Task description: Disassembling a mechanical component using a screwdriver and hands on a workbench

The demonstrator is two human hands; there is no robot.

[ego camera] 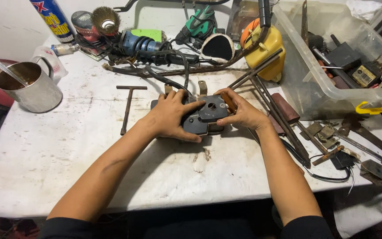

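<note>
Near half of white table (67,163) bare: my hands pass freely there. Left: T-handle tool (127,108) lies close, metal cup (29,88) farther out. Far edge blocked by power tools (147,44) and cables. Right: metal rods (275,106), clear bin (332,57), scrap parts (332,137) crowd passage.

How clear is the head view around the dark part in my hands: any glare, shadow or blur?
Head view: even light, sharp centre; the dark grey metal housing shows no glare; left hand and right hand cast soft shadows on the stained white table; wide-angle bending at the edges.
</note>
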